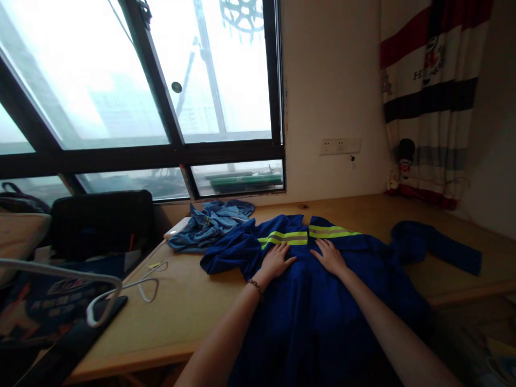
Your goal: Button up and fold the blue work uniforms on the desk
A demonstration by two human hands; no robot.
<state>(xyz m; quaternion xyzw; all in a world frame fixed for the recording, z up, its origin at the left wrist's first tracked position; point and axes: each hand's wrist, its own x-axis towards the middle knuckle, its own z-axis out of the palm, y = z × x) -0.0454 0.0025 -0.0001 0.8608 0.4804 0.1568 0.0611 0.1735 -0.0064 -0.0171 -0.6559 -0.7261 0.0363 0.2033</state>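
Both hands flat on a blue work jacket [322, 301] spread on the wooden bench [177, 301].

The left hand [277, 259] and right hand [331, 257] lie palm-down, fingers spread, side by side on the cloth just below the yellow reflective stripes [308, 235]. The jacket's long axis runs from the near edge of the bench toward the far edge under the window [141, 80], its hem hanging over the near edge; one sleeve [439, 247] stretches out toward the right edge. A crumpled lighter blue garment [209, 223] sits at the far edge, touching the jacket's left side. A white hanger [147, 279] lies by the left edge.
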